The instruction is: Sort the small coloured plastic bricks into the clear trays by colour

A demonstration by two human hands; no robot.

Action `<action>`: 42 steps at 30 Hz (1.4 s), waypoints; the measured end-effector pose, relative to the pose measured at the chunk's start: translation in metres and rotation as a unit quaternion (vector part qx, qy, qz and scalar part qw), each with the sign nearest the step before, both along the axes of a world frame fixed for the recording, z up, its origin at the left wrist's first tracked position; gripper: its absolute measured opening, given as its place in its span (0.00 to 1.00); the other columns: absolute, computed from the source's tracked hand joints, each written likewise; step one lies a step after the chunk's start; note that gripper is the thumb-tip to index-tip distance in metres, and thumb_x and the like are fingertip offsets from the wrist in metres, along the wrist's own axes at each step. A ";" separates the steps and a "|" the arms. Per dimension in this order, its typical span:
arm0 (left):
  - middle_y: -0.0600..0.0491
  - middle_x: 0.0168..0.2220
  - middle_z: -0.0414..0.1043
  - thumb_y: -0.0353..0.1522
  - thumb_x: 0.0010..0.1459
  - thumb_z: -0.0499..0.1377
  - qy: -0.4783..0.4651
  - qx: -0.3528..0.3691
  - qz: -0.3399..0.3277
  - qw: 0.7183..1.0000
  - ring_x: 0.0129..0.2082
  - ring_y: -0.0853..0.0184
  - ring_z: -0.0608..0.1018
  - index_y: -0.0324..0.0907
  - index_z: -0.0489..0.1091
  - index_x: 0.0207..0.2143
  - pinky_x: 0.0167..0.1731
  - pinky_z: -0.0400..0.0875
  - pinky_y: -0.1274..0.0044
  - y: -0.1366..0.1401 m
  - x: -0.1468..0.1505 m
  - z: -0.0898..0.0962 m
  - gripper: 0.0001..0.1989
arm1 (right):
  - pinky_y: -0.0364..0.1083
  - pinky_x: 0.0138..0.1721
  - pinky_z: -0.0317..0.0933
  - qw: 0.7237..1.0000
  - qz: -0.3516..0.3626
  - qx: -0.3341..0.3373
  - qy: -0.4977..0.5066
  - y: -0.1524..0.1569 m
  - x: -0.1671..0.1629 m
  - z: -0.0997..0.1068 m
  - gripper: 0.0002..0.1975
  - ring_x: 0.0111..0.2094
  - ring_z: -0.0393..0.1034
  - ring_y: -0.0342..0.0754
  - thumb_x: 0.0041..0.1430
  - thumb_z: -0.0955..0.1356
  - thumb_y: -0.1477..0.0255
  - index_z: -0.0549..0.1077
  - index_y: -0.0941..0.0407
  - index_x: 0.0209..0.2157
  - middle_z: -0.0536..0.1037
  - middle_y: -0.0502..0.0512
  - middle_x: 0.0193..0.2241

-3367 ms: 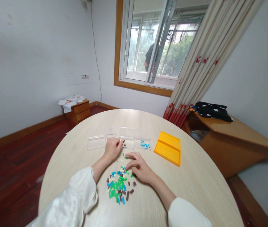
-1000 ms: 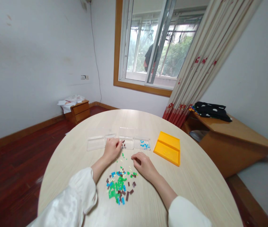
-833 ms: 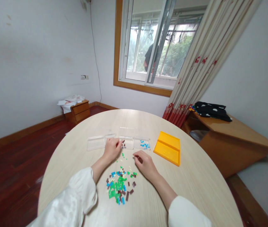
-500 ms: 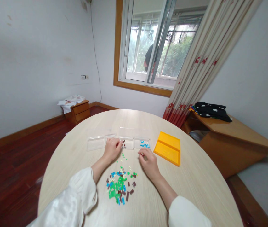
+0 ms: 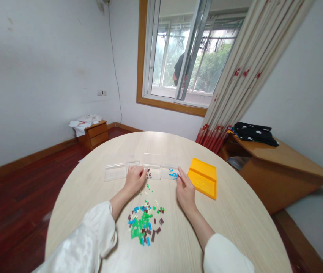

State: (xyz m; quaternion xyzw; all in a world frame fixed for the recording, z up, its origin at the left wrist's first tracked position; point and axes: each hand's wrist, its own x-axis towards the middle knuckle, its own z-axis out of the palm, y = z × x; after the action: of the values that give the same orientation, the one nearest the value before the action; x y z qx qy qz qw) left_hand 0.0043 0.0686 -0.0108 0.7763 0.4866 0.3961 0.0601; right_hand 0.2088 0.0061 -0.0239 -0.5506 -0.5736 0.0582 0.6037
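My left hand (image 5: 135, 179) rests at the row of clear plastic boxes, fingers curled and pinched by the left end of the box with small brown bricks (image 5: 149, 173). Whatever its fingertips hold is hidden. My right hand (image 5: 186, 190) is at the right end of another clear box (image 5: 164, 175), which contains small blue bricks (image 5: 173, 174). Its thumb and fingers are bent close together at that box's edge; I cannot make out anything between them. Nearer me lies a loose pile of green, brown, blue and cream building bricks (image 5: 142, 223), with a few tiny pieces trailing towards the boxes.
Another clear box (image 5: 115, 172) stands at the left of the row. A yellow two-part tray (image 5: 202, 169) lies right of my right hand. All stand on a round pale table (image 5: 87, 235). Beyond are a wooden desk (image 5: 281, 167), a small cabinet (image 5: 97, 132) and a curtained window.
My right hand has moved forward and slightly right, from in front of the box of blue bricks to its right end. My left hand keeps its place.
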 end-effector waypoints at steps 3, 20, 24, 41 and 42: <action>0.55 0.20 0.66 0.36 0.61 0.47 0.003 0.000 -0.001 1.000 0.25 0.69 0.66 0.40 0.63 0.19 0.35 0.55 0.73 0.000 0.000 0.000 0.19 | 0.56 0.56 0.54 1.000 0.000 -0.001 0.009 -0.002 -0.001 0.002 0.19 0.53 0.62 0.49 0.57 0.60 0.71 0.70 0.58 0.49 0.72 0.60 0.49; 0.55 0.19 0.64 0.36 0.60 0.47 0.004 -0.004 0.004 1.000 0.25 0.69 0.65 0.40 0.61 0.18 0.35 0.55 0.74 0.000 0.000 0.001 0.19 | 0.37 0.13 0.50 0.910 0.303 -0.235 0.157 -0.028 -0.028 0.019 0.07 0.10 0.59 0.39 0.45 0.58 0.72 0.62 0.55 0.29 0.67 0.42 0.13; 0.55 0.19 0.65 0.36 0.60 0.47 -0.002 0.000 0.003 1.000 0.25 0.68 0.66 0.40 0.62 0.18 0.35 0.55 0.73 -0.001 0.000 0.001 0.19 | 0.37 0.16 0.52 0.884 0.356 -0.242 0.181 -0.034 -0.036 0.025 0.11 0.13 0.65 0.40 0.44 0.58 0.73 0.57 0.54 0.34 0.70 0.41 0.15; 0.55 0.20 0.65 0.36 0.60 0.47 -0.002 -0.002 0.005 1.000 0.24 0.69 0.64 0.40 0.61 0.18 0.36 0.56 0.73 -0.002 0.001 0.003 0.19 | 0.39 0.20 0.58 0.942 0.262 -0.192 0.083 -0.028 -0.032 0.019 0.05 0.15 0.61 0.39 0.46 0.58 0.77 0.62 0.55 0.23 0.64 0.43 0.13; 0.55 0.20 0.65 0.36 0.60 0.47 -0.004 -0.002 0.003 1.000 0.24 0.69 0.64 0.40 0.61 0.18 0.36 0.56 0.73 -0.002 0.000 0.003 0.19 | 0.39 0.20 0.57 0.941 0.260 -0.202 0.082 -0.028 -0.032 0.019 0.05 0.15 0.61 0.39 0.45 0.58 0.77 0.62 0.55 0.22 0.64 0.43 0.13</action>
State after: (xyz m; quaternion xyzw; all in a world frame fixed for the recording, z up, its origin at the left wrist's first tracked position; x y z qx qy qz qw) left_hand 0.0048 0.0663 -0.0082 0.7731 0.4896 0.3983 0.0621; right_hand 0.1772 -0.0222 -0.0050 -0.4857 -0.6219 0.3724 0.4885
